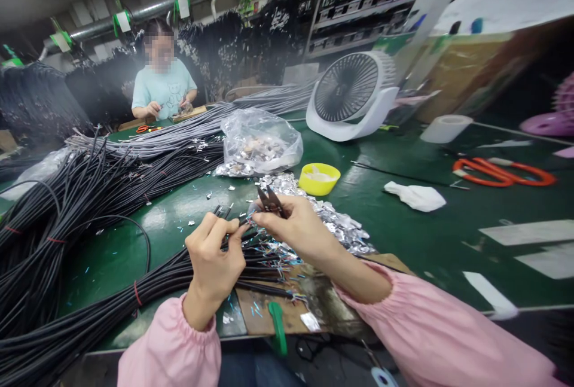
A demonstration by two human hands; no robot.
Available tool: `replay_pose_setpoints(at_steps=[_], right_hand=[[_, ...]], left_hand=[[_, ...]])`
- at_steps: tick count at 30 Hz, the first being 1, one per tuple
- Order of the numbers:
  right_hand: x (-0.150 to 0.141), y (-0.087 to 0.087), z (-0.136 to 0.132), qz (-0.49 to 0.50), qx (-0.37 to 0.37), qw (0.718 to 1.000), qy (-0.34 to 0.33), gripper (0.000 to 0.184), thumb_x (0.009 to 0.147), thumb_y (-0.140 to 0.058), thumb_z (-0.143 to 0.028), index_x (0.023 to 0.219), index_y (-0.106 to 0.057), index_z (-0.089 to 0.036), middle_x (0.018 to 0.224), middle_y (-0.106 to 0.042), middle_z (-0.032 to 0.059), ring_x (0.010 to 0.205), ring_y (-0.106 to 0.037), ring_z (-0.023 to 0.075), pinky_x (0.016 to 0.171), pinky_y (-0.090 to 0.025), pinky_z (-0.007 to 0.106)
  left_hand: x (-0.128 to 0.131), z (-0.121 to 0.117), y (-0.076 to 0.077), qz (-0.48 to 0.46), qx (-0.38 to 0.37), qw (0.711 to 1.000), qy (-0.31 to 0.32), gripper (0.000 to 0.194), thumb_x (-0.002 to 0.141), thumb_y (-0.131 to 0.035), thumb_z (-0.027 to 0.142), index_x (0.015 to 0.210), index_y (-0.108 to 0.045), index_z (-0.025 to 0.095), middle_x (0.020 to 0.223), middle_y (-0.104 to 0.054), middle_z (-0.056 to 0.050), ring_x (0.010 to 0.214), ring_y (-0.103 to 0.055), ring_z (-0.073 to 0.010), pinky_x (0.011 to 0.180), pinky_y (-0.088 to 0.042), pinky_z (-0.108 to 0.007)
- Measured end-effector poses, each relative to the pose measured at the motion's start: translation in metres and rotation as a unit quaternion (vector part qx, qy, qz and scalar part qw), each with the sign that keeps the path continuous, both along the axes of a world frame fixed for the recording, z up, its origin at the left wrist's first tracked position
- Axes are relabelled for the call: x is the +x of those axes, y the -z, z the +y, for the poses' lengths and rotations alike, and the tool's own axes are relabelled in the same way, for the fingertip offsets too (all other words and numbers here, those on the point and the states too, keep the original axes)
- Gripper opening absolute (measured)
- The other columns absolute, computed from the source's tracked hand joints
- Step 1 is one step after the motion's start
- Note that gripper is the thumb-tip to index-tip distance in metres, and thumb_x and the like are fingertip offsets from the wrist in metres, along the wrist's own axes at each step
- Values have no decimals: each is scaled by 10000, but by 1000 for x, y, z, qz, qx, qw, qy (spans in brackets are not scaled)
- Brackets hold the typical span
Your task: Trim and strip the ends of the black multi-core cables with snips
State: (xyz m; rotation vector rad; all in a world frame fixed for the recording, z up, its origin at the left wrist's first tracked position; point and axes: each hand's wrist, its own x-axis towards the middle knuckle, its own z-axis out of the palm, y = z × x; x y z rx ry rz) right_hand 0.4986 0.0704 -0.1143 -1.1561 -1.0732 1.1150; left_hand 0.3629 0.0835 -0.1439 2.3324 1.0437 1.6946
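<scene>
My left hand [215, 258] pinches a black cable [243, 219] near its stripped end, where thin coloured wires show. In my right hand [301, 226] is a pair of small dark snips [271, 203], blades pointing up and away from me. The right thumb and fingers meet at the cable's wire end, close to the left fingertips. Below both hands lies a bundle of black cables [165, 284], tied with a red band, its ends fanned into blue, red and white wires. Foil scraps [343, 230] are heaped just past my right hand.
Larger cable bundles [103, 177] cover the left side. Beyond my hands stand a clear bag of scraps [264, 145], a yellow dish [319, 179] and a white fan [350, 97]. Orange-handled scissors [502, 173] lie right. A person [164, 85] works across the green table [394, 160].
</scene>
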Motion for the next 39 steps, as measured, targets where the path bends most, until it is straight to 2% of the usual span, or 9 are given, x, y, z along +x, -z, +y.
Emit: replay_pose_setpoints(at_steps=[3, 7, 13, 17, 21, 25, 30, 34, 39], right_hand=[[3, -2, 6, 92, -120, 982, -114, 163, 455, -531, -311, 502, -456, -174, 382, -405, -58, 309, -149, 3, 322, -76, 165], [3, -1, 9, 103, -133, 976, -136, 167, 453, -527, -316, 463, -467, -160, 374, -421, -34, 289, -144, -3, 310, -70, 170], [0, 1, 0, 28, 36, 999, 21, 256, 550, -641, -349, 664, -622, -121, 435, -415, -65, 373, -274, 37, 348, -181, 180], [0, 2, -5, -36, 108, 992, 58, 205, 571, -650, -332, 622, -643, -133, 491, -487, -26, 444, -389, 76, 409, -318, 207], [0, 4, -5, -59, 151, 984, 79, 190, 593, -634, -333, 587, -640, -143, 512, -516, 1, 468, -429, 103, 412, -351, 218], [-1, 4, -4, -88, 180, 976, 86, 194, 608, -624, -327, 537, -605, -147, 494, -490, -2, 462, -413, 100, 409, -341, 213], [-2, 2, -5, -96, 165, 979, 71, 210, 615, -590, -326, 507, -555, -149, 469, -437, -21, 444, -368, 83, 404, -298, 207], [0, 1, -3, -66, 113, 990, 60, 185, 565, -591, -318, 505, -538, -151, 464, -428, -34, 441, -353, 72, 408, -285, 203], [2, 4, 3, 63, -10, 998, 6, 153, 490, -590, -278, 575, -541, -160, 375, -352, -87, 338, -228, 31, 327, -144, 169]], left_hand=[[-2, 1, -6, -26, -53, 997, 50, 122, 761, -634, 148, 651, -583, 165, 599, -500, 34, 542, -460, -76, 503, -347, -189], [-5, 3, -11, -43, -130, 986, 96, 121, 763, -627, 168, 644, -604, 170, 597, -530, 34, 548, -482, -77, 512, -364, -182], [-8, 4, -11, -81, -179, 977, 88, 115, 757, -626, 198, 646, -618, 166, 589, -552, 29, 540, -495, -86, 506, -370, -189], [-7, 3, -11, -84, -178, 977, 84, 115, 751, -629, 189, 638, -616, 169, 579, -550, 34, 537, -494, -82, 504, -367, -185], [-7, 3, -12, -81, -175, 978, 83, 105, 748, -630, 179, 644, -612, 173, 582, -547, 36, 540, -495, -82, 507, -371, -182], [-7, 2, -12, -68, -149, 984, 70, 122, 742, -635, 166, 628, -594, 172, 579, -533, 38, 524, -475, -79, 493, -360, -185], [-5, 2, -11, -25, -56, 997, 39, 141, 755, -628, 139, 630, -569, 166, 595, -521, 31, 558, -478, -83, 520, -359, -192], [-5, 2, -5, 26, 19, 999, 14, 161, 783, -597, 119, 635, -554, 166, 581, -484, 31, 546, -456, -81, 520, -345, -198], [-4, 2, 0, 71, 37, 997, -2, 215, 800, -571, 120, 592, -543, 170, 555, -449, 32, 505, -419, -80, 497, -321, -212]])
